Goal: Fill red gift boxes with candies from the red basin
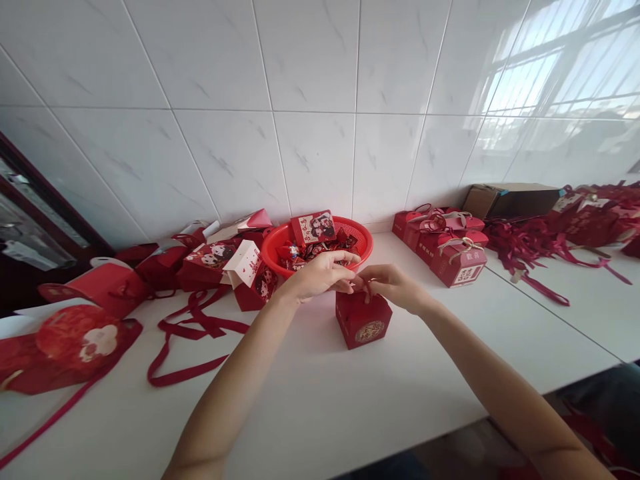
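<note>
A small red gift box with a round gold emblem stands upright on the white table. Both hands meet at its top, where a short piece of red ribbon shows between the fingers. My left hand reaches in from the left, its fingers closed in a pinch at the ribbon. From the other side, my right hand also pinches there, thumb and fingers together. The fingers partly cover the box's top and the ribbon.
Behind the box sits a red plastic basket with wrapped sweets and a printed box. Several gift boxes and a loose ribbon lie left. Tied boxes, a ribbon heap and a cardboard box are right.
</note>
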